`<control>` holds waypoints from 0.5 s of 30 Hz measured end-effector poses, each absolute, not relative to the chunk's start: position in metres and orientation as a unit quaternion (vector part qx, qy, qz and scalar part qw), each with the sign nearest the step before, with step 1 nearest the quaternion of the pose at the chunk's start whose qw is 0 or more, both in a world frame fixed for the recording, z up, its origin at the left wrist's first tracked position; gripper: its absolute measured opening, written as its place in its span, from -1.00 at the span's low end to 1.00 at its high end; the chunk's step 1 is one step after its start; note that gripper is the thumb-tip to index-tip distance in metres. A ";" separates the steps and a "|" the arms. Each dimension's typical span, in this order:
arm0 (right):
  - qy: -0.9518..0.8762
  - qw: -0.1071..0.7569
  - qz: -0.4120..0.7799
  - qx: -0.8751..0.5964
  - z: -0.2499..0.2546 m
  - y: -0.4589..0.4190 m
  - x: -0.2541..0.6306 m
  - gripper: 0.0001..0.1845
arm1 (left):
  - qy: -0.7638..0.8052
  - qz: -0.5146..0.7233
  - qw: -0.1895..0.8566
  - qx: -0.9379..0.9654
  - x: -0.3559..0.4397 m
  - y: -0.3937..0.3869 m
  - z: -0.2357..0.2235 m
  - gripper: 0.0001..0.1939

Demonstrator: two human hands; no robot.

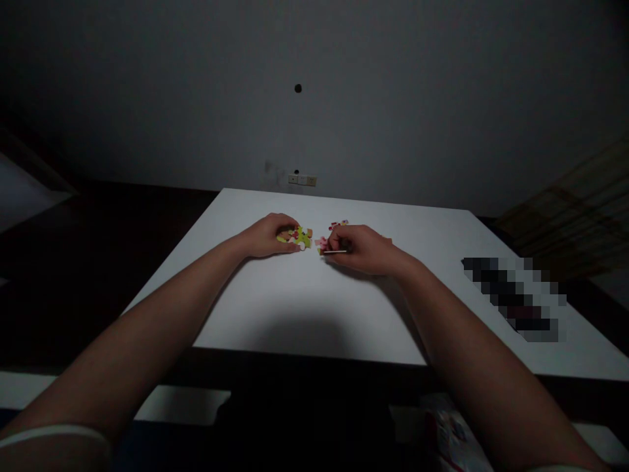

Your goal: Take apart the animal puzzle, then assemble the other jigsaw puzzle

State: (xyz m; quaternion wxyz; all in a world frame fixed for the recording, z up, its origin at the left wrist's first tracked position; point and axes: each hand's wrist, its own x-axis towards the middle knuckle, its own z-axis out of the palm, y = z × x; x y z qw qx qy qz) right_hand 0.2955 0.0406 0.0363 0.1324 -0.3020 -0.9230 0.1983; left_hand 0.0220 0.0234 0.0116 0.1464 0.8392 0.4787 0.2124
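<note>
Joined jigsaw pieces in yellow-green, red and tan lie on the white table, with my left hand curled round their left side, thumb along the near edge and fingers along the far edge. Just to the right, my right hand pinches a pink and green jigsaw piece, partly hidden by the fingers. A narrow gap separates it from the joined pieces. Behind the right hand lie more red and pale jigsaw pieces, and a bit of tan shows past its knuckles.
The white table stretches out before me, with a wall behind it. A pixelated dark object lies near its right edge. Wall sockets sit beyond the far edge. A clear plastic bag is below the near edge at right.
</note>
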 end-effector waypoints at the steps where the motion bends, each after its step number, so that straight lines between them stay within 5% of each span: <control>1: -0.924 0.136 0.210 -0.289 0.035 0.041 0.295 -0.79 | 0.490 0.224 0.153 0.829 0.023 0.023 0.012 -0.39; 9: -0.868 0.260 0.129 -0.402 0.033 0.070 0.317 -0.70 | 0.522 0.302 0.167 0.780 0.018 0.028 0.005 -0.36; 15: -0.890 0.110 0.020 -0.442 0.021 0.082 0.327 -0.56 | 0.586 0.272 0.098 0.757 0.006 0.035 -0.002 -0.32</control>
